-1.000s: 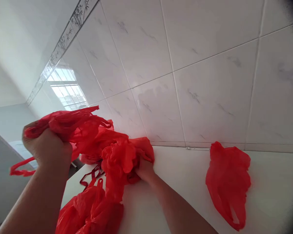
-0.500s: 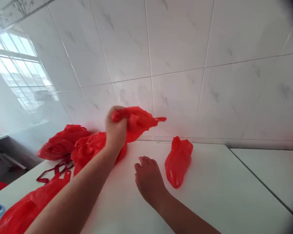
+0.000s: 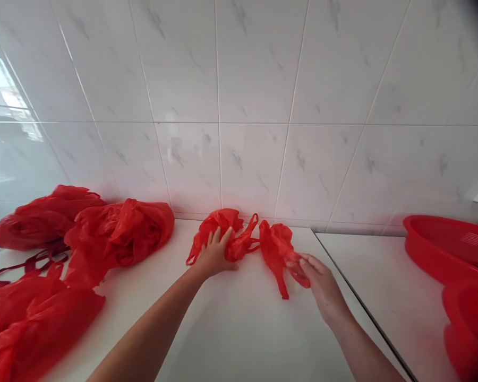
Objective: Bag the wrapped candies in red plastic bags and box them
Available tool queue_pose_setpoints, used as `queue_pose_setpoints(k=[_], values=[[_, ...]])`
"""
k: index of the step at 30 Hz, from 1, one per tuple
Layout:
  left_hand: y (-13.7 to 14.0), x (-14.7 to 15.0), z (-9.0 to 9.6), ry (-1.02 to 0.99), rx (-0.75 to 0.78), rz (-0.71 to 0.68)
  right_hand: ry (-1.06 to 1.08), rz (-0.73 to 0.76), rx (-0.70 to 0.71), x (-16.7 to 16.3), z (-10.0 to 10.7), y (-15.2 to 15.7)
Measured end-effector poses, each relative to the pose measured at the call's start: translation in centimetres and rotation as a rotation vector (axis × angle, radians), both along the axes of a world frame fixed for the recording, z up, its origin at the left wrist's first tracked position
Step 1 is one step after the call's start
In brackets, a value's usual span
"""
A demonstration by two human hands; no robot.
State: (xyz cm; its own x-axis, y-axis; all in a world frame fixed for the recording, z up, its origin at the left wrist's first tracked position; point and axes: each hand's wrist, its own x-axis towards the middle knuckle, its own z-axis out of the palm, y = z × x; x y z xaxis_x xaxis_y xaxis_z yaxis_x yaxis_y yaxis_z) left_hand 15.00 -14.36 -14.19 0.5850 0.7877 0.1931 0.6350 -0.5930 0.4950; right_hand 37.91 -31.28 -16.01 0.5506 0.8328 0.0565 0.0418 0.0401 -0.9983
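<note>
Head view: A left hand (image 3: 214, 260), fingers spread apart, rests on one red bag (image 3: 226, 216), hiding part of it, while a right hand (image 3: 322, 284) has thumb and fingers pinched on the edge of a second bag (image 3: 274, 244). Both bags lie side by side on a white table (image 3: 231, 329) near the tiled wall (image 3: 258, 164). Red bundles (image 3: 123, 233) and dark straps (image 3: 32, 261) crowd the left; red tubs (image 3: 432, 257) stand far right, beyond a seam (image 3: 372, 318).
</note>
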Motion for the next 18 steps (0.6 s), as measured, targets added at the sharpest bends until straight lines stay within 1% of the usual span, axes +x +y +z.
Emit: queue_pose_setpoints(k=[2,4,5,6,7,8,10,11,13,15,18], values=[[-2.3,1.4,0.3,-0.181,0.191,0.042,0.071,-0.029,0.061,0.1,1.3,-1.2],[-5.2,2.9,0.1,-0.387,0.355,-0.041,0.118,-0.014,0.100,-0.5,2.6,-2.0],[-6.7,3.8,-0.1,-0.451,0.365,-0.125,0.140,0.014,0.115,-0.9,3.2,-2.2],[-8.1,4.6,-0.4,-0.462,0.301,-0.203,0.158,0.052,0.131,-1.4,3.9,-2.4],[-9.2,5.4,-0.7,-0.473,0.193,-0.206,0.170,0.090,0.151,-1.9,4.6,-2.6],[-9.9,6.1,-1.1,-0.471,0.054,-0.190,0.178,0.123,0.172,-2.2,5.2,-2.9],[-10.0,6.8,-1.7,-0.460,-0.215,-0.154,0.187,0.142,0.206,-1.9,6.2,-3.8],[-9.5,6.6,-1.9,-0.454,-0.320,-0.150,0.188,0.115,0.216,-1.3,6.5,-4.4],[-8.2,5.4,-2.0,-0.449,-0.470,-0.170,0.185,0.030,0.197,0.9,6.6,-5.6],[-6.9,3.4,-1.7,-0.464,-0.600,-0.208,0.166,-0.038,0.121,3.6,5.9,-6.9],[-6.4,0.7,-0.8,-0.552,-0.782,-0.254,0.107,-0.039,-0.017,6.4,4.6,-8.3]])
